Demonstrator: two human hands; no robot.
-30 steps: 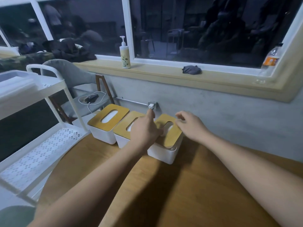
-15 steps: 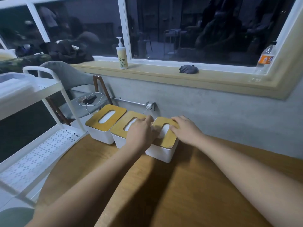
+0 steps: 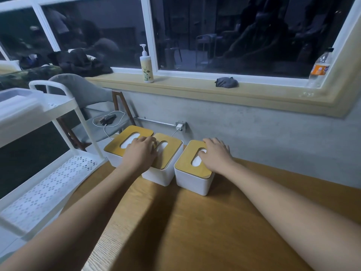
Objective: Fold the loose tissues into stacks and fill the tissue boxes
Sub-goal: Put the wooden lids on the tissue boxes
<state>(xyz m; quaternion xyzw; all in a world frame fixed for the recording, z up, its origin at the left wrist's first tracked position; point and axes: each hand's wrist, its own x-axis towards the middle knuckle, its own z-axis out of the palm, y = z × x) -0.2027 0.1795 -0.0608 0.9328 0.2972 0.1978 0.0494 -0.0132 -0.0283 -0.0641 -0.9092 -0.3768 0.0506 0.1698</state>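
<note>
Three white tissue boxes with wooden slotted lids stand in a row at the far edge of the wooden table (image 3: pixel 195 231). The left box (image 3: pixel 117 145) and the middle box (image 3: pixel 166 169) touch each other. My left hand (image 3: pixel 140 153) lies flat across the middle box's lid, next to its slot. The right box (image 3: pixel 193 180) stands a little apart from them. My right hand (image 3: pixel 216 155) rests on its lid, fingers spread, covering the right side of the slot. White tissue shows inside each slot. No loose tissues are in sight.
A white perforated trolley (image 3: pixel 45 182) stands at the table's left. Behind the boxes are a grey chair (image 3: pixel 88 98), a charger cable and a wall socket (image 3: pixel 180 126). The windowsill holds a pump bottle (image 3: pixel 146 69), a dark cloth (image 3: pixel 226 83) and a plastic bottle (image 3: pixel 318 69).
My left hand moved off the right box onto the middle box. The right box's lid, tilted a second ago, now sits flat, and the box stands apart from the middle one.
</note>
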